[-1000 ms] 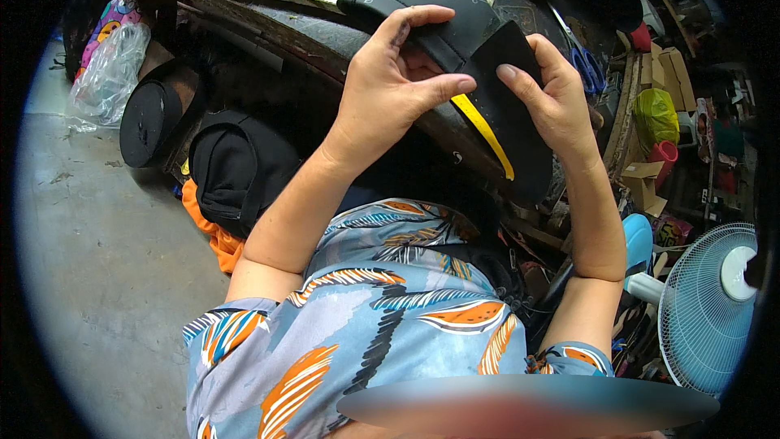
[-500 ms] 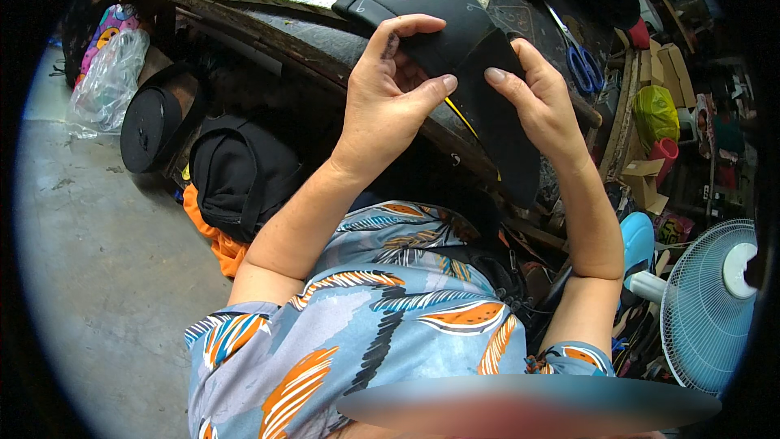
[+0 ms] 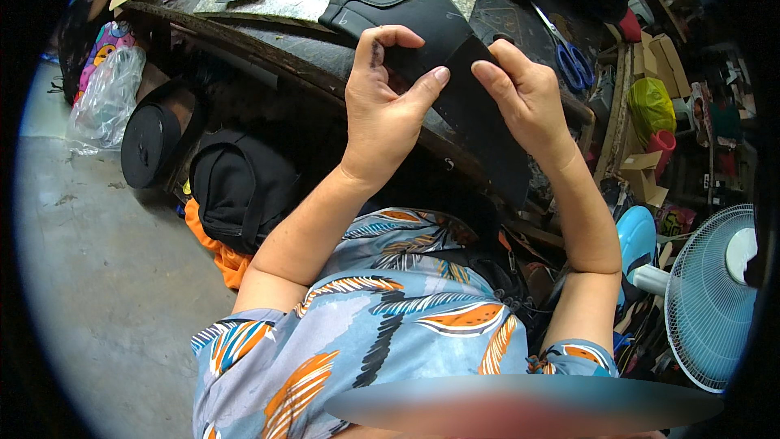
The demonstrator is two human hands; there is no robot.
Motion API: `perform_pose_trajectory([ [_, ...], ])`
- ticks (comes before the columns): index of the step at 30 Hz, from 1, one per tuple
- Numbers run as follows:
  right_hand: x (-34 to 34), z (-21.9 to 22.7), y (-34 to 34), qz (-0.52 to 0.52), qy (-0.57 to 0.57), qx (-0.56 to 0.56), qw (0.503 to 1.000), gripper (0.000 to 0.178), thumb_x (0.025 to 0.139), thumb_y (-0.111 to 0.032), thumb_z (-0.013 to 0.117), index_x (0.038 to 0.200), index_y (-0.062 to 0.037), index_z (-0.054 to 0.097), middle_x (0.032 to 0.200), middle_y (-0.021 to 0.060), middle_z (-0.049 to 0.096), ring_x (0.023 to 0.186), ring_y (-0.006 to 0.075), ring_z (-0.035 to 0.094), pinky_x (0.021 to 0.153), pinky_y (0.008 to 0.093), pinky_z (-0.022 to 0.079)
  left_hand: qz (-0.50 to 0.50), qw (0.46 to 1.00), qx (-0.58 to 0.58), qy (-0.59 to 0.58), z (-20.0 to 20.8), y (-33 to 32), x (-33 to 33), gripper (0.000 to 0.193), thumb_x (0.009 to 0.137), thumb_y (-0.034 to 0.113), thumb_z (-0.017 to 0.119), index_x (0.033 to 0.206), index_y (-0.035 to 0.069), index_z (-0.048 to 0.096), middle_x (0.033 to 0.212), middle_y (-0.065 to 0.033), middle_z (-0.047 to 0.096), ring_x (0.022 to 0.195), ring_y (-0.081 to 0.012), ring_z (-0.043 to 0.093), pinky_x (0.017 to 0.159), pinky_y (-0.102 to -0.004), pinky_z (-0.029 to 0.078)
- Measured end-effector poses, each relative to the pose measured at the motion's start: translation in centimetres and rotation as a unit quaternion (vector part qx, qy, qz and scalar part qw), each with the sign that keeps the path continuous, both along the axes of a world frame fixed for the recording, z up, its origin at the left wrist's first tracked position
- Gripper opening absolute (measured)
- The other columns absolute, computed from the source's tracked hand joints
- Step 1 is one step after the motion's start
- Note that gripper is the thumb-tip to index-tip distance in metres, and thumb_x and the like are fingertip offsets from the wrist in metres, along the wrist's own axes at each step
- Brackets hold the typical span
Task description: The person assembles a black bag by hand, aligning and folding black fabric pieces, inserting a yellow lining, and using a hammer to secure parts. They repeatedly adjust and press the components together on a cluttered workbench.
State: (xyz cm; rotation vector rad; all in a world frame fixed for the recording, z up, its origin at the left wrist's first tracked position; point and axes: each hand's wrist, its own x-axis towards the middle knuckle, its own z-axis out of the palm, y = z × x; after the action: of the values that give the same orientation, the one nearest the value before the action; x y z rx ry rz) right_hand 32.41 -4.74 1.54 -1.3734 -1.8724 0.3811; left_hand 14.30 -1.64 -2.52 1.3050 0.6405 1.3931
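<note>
A black, leather-like stitched piece (image 3: 422,14), curved and made of overlapping panels with pale pencil marks, hangs between my hands above the near edge of the workbench. My left hand (image 3: 385,106) pinches its near edge between thumb and curled index finger; dark smudges mark that finger. On the opposite side, my right hand (image 3: 526,97) grips the piece with its thumb on top, the other fingers partly hidden behind. A long dark flap of the piece droops down between the wrists.
A pale stone slab (image 3: 284,0) with black cut pieces lies on the workbench. Blue-handled scissors (image 3: 571,65) rest at the right. Left below are a black strap roll (image 3: 150,134) and a black bag (image 3: 236,187). A fan (image 3: 707,301) stands at lower right.
Both hands and the black piece have shifted slightly left. The right thumb has moved up along the piece, and the yellow edge beneath it no longer shows.
</note>
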Motion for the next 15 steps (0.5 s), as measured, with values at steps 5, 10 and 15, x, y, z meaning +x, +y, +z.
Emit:
perform_pose_trajectory([
  [5,0.0,0.2,0.3,-0.01,0.028,0.015,0.999,0.026,0.097,-0.023,0.064,0.085,0.0001,0.064,0.061,0.012,0.054,0.053,0.016,0.053,0.051,0.0313,0.042,-0.008,0.999,-0.014,-0.05,0.2,-0.5,0.2,0.037,0.087,-0.002,0.072,0.116,0.004,0.049,0.11,-0.0034,0.052,0.089,-0.0062,0.057,0.077,-0.0191,0.049],
  [10,0.0,-0.1,0.5,-0.009,0.076,-0.008,0.997,0.029,0.098,-0.021,0.06,0.08,0.0016,0.064,0.059,0.0062,0.053,0.053,0.011,0.049,0.05,0.0283,0.038,-0.008,0.999,-0.016,-0.03,0.3,-0.7,0.1,0.037,0.087,-0.001,0.072,0.116,0.004,0.05,0.11,-0.0037,0.052,0.087,-0.0059,0.057,0.076,-0.0192,0.05],
  [15,0.1,-0.3,1.1,0.004,0.115,-0.049,0.992,0.032,0.099,-0.023,0.059,0.078,0.0013,0.063,0.058,0.0021,0.05,0.053,0.0089,0.046,0.049,0.0271,0.037,-0.02,0.998,-0.024,-0.046,0.3,-0.7,0.0,0.039,0.086,0.001,0.074,0.117,0.005,0.05,0.11,-0.0039,0.052,0.088,-0.007,0.059,0.074,-0.02,0.052],
])
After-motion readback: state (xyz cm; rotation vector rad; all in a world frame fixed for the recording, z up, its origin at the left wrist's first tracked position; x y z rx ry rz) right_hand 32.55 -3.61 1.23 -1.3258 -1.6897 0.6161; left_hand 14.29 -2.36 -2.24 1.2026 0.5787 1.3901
